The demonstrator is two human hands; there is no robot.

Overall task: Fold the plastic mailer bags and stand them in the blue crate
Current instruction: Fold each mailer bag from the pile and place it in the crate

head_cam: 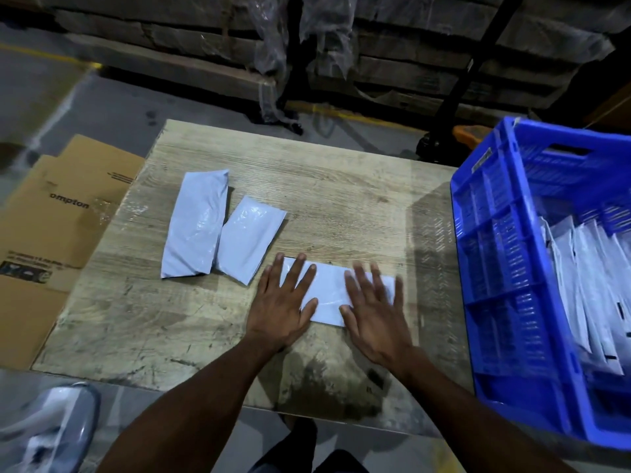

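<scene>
A white mailer bag (329,291) lies flat near the middle of the wooden table (334,186). My left hand (285,305) presses flat on its left end with fingers spread. My right hand (374,312) lies flat on its right end, slightly blurred. Neither hand grips anything. Two folded mailer bags rest to the left: a longer one (196,223) and a shorter one (249,244), touching side by side. The blue crate (495,254) stands at the table's right edge, with several folded white bags (590,291) upright inside.
Flattened cardboard boxes (65,213) lie on the floor left of the table. A clear plastic bundle (51,428) sits at the bottom left. Wrapped pallets (307,46) stand behind the table, with a pallet jack (457,138) beyond the crate.
</scene>
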